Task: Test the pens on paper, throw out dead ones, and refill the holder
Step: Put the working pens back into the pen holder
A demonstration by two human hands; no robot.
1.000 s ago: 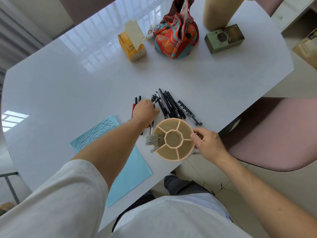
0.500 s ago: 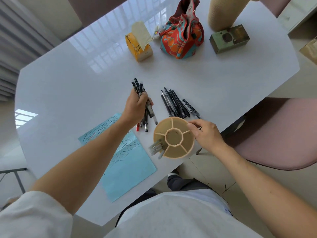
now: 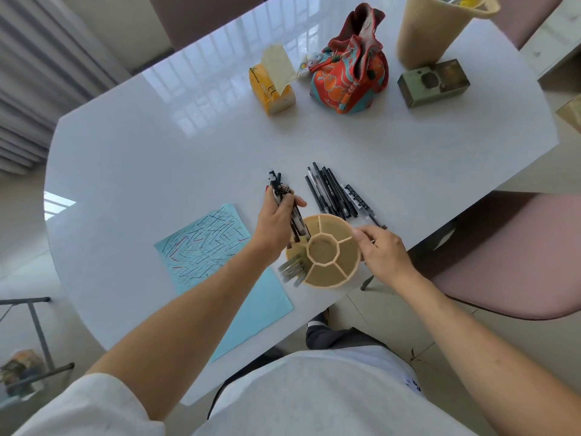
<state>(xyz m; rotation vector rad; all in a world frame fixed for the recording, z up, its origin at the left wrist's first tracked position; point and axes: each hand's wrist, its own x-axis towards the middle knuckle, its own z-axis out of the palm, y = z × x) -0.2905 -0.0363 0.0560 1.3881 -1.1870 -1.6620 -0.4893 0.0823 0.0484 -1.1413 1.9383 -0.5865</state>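
Left fingers [image 3: 295, 201]: we saw them curled round a bundle of dark pens [image 3: 284, 206], the left hand [image 3: 276, 221] gripping the bundle at its middle.
Bundle: it stood tilted, caps up and away from us, lower ends dipping into a rim compartment on the left side of the round beige plastic pen holder [image 3: 323, 253].
Right fingers [image 3: 361, 236]: we saw them bent, pinching the holder's right rim, the right hand [image 3: 383, 253] lying just beside the holder.
Holder: it stood on the glossy white bench [image 3: 188, 146] near its front edge, with an eight-sided middle well ringed by wedge compartments.
Grey pens [image 3: 290, 269]: several stuck out of the holder's lower left compartment, leaning outward.
Loose black pens [image 3: 333, 191]: we saw a row lying flat on the bench just beyond the holder, side by side, touching one another.
Light blue paper sheet [image 3: 217, 265]: it lay flat to the left of the holder, its far half covered in dark and red scribble lines, partly under the left forearm.
Far side: a yellow tissue box [image 3: 272, 89], a red and teal patterned cloth bag [image 3: 350, 80] and a green metal box [image 3: 434, 81] stood well apart from the pens.
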